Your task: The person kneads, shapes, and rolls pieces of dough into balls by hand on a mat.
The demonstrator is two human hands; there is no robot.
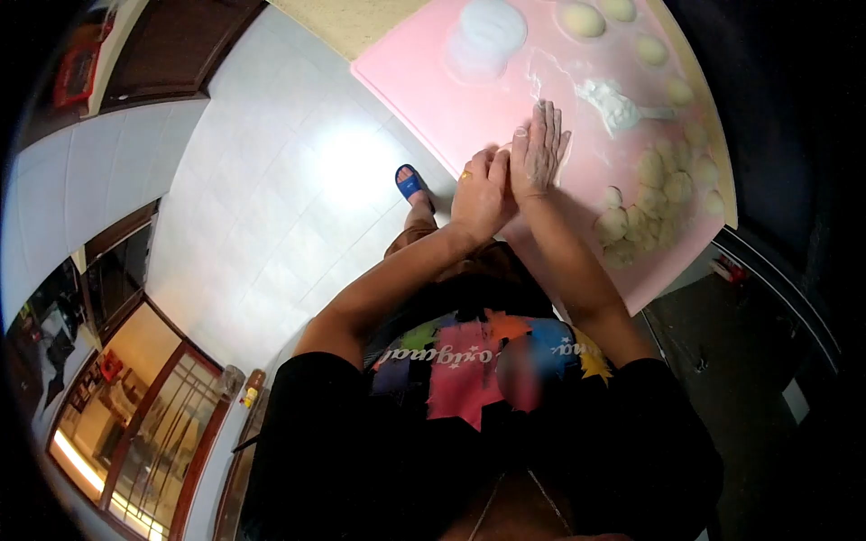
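Note:
Both hands meet over the near left part of a pink work mat [410, 77]. My right hand [538, 153] is dusted white, its fingers stretched out together, palm down. Against its side is my left hand [484, 187], with curled fingers and a gold-coloured ring. Whatever lies under the palms or inside the left fingers is hidden. Just beyond the right hand, a spoon [657, 113] rests by a heap of white powder [615, 105]. A cluster of small pale dough pieces [651, 203] covers the mat's right side.
Larger dough balls [584, 20] line the far right edge. A round whitish container [488, 36] stands on the mat's far left. Below is a pale tiled floor [271, 180], with my foot in a blue slipper [409, 183]. A wooden-framed window [149, 424] is at lower left.

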